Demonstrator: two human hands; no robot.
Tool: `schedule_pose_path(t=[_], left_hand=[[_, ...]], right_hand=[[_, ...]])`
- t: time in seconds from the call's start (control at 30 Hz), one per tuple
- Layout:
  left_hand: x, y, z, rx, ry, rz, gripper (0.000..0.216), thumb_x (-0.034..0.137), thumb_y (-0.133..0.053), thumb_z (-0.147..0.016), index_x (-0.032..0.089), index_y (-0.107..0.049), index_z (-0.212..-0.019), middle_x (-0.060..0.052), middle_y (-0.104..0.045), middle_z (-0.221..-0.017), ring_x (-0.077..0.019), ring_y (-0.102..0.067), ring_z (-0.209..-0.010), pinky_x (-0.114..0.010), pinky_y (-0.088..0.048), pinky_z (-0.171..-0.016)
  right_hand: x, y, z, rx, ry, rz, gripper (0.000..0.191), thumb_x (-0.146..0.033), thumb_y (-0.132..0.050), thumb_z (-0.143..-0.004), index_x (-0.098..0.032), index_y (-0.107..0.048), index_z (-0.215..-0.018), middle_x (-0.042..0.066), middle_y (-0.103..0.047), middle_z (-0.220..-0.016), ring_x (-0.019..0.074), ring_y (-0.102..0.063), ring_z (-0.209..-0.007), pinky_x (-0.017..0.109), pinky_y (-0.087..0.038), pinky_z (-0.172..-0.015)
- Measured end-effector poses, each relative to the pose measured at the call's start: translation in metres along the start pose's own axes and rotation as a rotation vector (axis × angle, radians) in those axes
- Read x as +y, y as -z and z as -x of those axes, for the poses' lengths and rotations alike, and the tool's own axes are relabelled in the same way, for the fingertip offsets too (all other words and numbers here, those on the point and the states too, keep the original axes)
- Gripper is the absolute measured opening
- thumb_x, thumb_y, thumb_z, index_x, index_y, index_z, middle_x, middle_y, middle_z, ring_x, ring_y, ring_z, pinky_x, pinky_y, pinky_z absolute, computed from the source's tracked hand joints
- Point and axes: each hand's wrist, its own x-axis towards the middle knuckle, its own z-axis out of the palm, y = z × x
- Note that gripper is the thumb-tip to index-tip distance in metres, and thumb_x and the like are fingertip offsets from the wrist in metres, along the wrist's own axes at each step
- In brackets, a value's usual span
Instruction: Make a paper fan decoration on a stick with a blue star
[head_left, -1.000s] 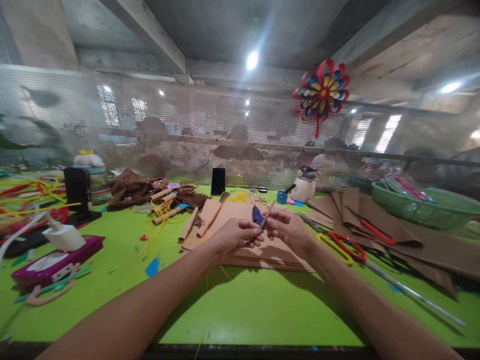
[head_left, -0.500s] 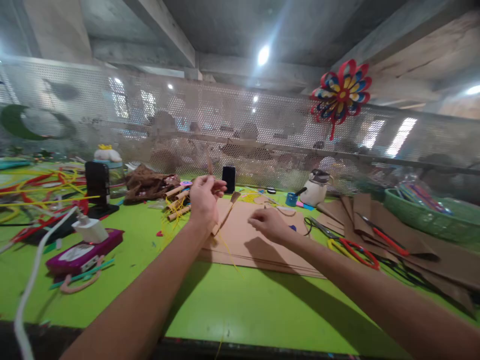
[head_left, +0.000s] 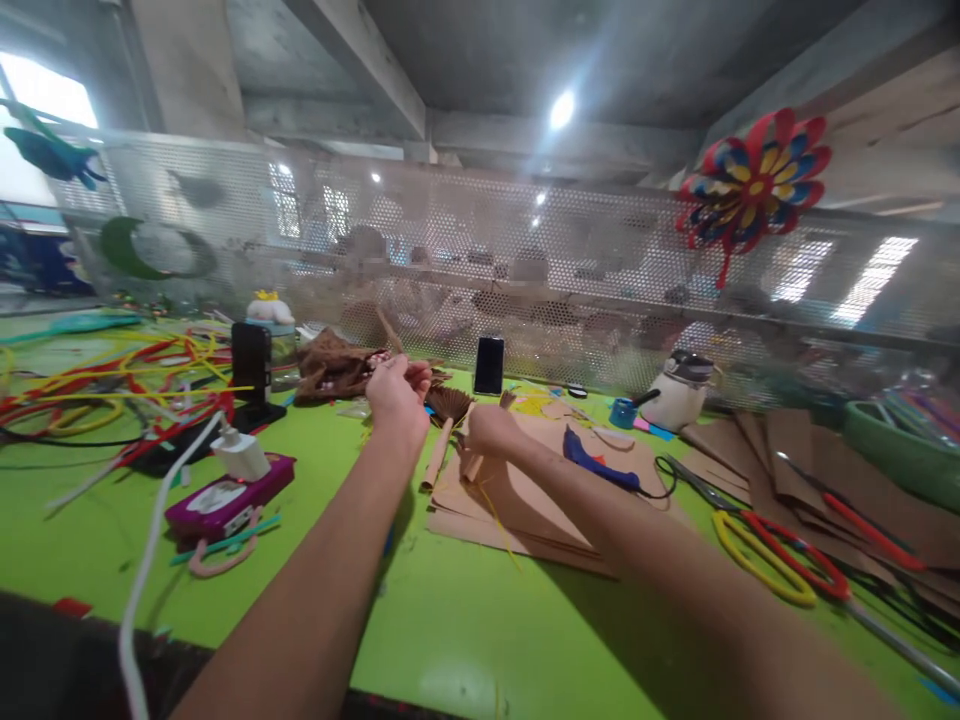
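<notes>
two hands apart | left hand (head_left: 397, 397) pinches brown strip (head_left: 388, 328) | right hand (head_left: 493, 430) curls over paper tube (head_left: 472, 466), brown sheets' (head_left: 541, 508) left edge, can't tell grip | likely tube handling; next move calls for secure hold

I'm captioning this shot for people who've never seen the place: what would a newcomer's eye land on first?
Probably the red, blue and yellow flower ornament at the upper right, by the perforated screen. Next, mid-picture, the left hand with a thin brown piece pointing up from it, and the right hand over the brown sheets. The blue glue gun lying on those sheets also stands out.
</notes>
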Motion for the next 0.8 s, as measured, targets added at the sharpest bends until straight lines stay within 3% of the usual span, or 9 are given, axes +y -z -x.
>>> schedule_pose_path(t=[0.23, 0.43, 0.6, 0.8], left_hand=[[-0.012, 0.001, 0.002, -0.132, 0.112, -0.157, 0.004, 0.013, -0.047, -0.071, 0.014, -0.048, -0.068, 0.002, -0.054, -0.053, -0.0056, -0.05, -0.045, -0.015, -0.037, -0.045], [-0.024, 0.006, 0.003, -0.277, 0.208, -0.325, 0.005, 0.013, -0.051, -0.072, 0.011, -0.053, -0.069, 0.0, -0.057, -0.056, -0.0055, -0.052, -0.048, -0.014, -0.038, -0.046], [-0.045, 0.006, 0.021, -0.51, 0.263, -0.522, 0.007, 0.018, -0.057, -0.07, 0.011, -0.056, -0.067, -0.002, -0.061, -0.061, -0.0072, -0.055, -0.054, -0.017, -0.039, -0.05], [-0.08, -0.002, 0.069, -0.912, 0.336, -0.832, 0.013, 0.022, -0.065, -0.063, 0.012, -0.058, -0.06, -0.002, -0.061, -0.055, -0.0109, -0.054, -0.05, -0.021, -0.038, -0.049]], right_hand=[[0.038, 0.03, 0.023, -0.127, -0.047, -0.248, 0.017, -0.025, -0.061, -0.069, -0.011, -0.067, -0.062, 0.01, -0.067, -0.06, 0.0138, -0.059, -0.049, 0.02, -0.04, -0.046], [0.083, 0.047, 0.064, -0.149, -0.033, -0.407, 0.02, -0.027, -0.06, -0.07, -0.011, -0.067, -0.061, 0.006, -0.065, -0.054, 0.009, -0.053, -0.043, 0.017, -0.036, -0.041], [0.112, 0.051, 0.104, -0.082, 0.067, -0.564, 0.021, -0.028, -0.055, -0.072, -0.012, -0.069, -0.071, 0.004, -0.063, -0.058, 0.0098, -0.052, -0.048, 0.018, -0.036, -0.044], [0.12, 0.044, 0.136, 0.089, 0.115, -0.523, 0.019, -0.026, -0.056, -0.072, -0.014, -0.07, -0.074, 0.003, -0.064, -0.063, 0.0119, -0.053, -0.056, 0.021, -0.038, -0.051]])
